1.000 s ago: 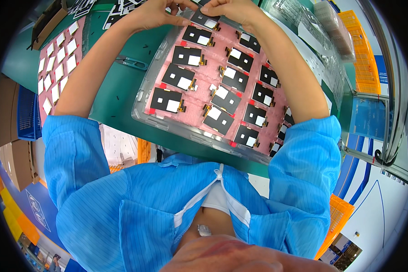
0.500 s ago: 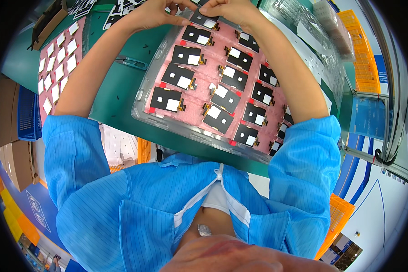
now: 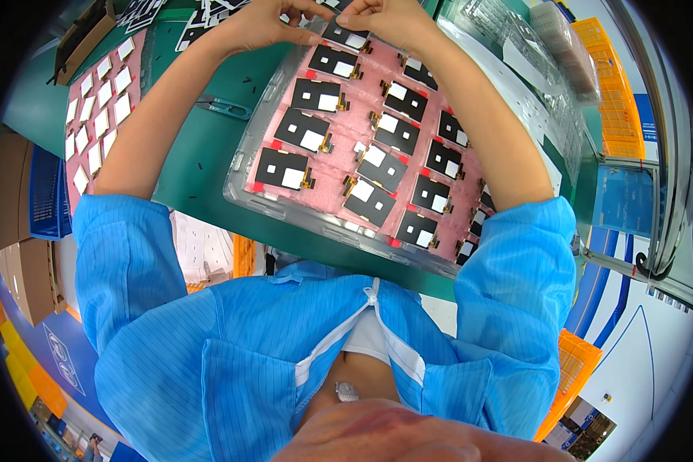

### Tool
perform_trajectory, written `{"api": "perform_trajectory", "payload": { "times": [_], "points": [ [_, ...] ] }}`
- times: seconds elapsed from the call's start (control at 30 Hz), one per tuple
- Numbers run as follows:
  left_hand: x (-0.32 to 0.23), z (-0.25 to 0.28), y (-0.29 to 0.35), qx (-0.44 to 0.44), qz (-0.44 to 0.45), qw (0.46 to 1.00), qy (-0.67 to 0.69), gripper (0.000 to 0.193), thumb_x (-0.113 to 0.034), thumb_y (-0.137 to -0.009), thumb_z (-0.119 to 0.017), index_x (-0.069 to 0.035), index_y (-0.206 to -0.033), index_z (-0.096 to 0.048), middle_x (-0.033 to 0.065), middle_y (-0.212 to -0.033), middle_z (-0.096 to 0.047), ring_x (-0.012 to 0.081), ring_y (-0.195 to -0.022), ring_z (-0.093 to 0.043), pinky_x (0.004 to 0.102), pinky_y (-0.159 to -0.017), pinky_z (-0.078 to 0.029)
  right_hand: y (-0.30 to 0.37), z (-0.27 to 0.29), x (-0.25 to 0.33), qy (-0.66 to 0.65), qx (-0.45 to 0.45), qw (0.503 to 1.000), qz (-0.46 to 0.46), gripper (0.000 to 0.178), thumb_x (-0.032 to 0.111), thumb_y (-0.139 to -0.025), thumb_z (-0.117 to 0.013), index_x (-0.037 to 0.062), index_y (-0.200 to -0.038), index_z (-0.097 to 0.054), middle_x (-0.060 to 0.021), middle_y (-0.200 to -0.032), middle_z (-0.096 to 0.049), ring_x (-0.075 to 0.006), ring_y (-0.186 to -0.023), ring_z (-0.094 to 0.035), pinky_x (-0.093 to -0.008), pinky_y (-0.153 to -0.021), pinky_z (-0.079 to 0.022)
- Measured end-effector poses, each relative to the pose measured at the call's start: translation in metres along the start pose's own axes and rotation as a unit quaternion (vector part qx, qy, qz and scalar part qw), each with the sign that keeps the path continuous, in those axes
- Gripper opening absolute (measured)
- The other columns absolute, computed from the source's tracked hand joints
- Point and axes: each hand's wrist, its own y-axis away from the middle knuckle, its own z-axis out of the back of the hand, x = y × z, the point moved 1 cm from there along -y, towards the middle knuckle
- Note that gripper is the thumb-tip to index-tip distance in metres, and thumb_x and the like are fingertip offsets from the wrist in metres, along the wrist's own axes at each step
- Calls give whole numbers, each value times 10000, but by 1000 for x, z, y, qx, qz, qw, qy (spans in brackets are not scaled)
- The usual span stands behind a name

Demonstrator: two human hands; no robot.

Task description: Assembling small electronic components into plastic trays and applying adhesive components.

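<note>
At the far edge of a clear plastic tray [image 3: 242, 165] lined with pink foam, both hands meet over a thin black panel [image 3: 345, 36] with a white square and a short ribbon connector. My left hand [image 3: 266, 25] curls at the panel's left side, thumb and forefinger around its edge. The fingertips of my right hand [image 3: 393, 21] are pressed together at the panel's far edge; whatever they pinch is too small to make out. Several similar black panels [image 3: 316, 95] lie in rows on the foam, nearer to me.
Left of the tray, tweezers [image 3: 227, 106] lie on the green table mat [image 3: 200, 146]. Pink foam [image 3: 73, 173] with several small white pieces is farther left, near an open cardboard box [image 3: 85, 42]. Clear plastic trays [image 3: 516, 38] and an orange basket [image 3: 612, 85] stand at the right.
My right hand has shifted slightly to the left over the panel, its fingers more bent. The left hand has hardly moved.
</note>
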Motion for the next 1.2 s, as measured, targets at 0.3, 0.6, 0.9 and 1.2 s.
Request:
{"api": "perform_trajectory", "payload": {
  "times": [0.3,0.6,0.9,1.2],
  "points": [
    [-7,-1,1,-9,-4,1000,-7,446,-176,-724,-903,-81,-1134,-755,5,-937,-601,97,-747,-504,268,-640,-407,6,-3,-1,13,-34,999,22,128,119,-806,-806,12,-814,-735,-56,-715,-706,-111,-624,-623,-280,-596,-508],
    [-8,-1,3,-12,-4,1000,5,435,-185,-726,-904,-84,-1123,-758,5,-915,-588,103,-747,-501,274,-648,-409,6,-4,-2,21,-50,998,26,140,121,-800,-814,8,-809,-732,-56,-707,-703,-109,-610,-619,-278,-582,-506],
    [-8,1,1,7,-7,1000,-17,440,-201,-733,-900,-117,-1142,-763,2,-914,-605,105,-747,-502,275,-647,-411,12,-6,3,33,-63,997,30,149,131,-792,-817,15,-799,-724,-54,-694,-699,-110,-597,-625,-278,-562,-504],
    [-5,-3,3,-6,22,1000,-19,411,-215,-781,-868,-136,-1169,-759,15,-943,-640,110,-810,-578,265,-710,-468,24,-11,14,121,-115,983,74,156,194,-785,-797,57,-816,-728,-78,-727,-724,-183,-640,-697,-313,-609,-534]
  ]
}}
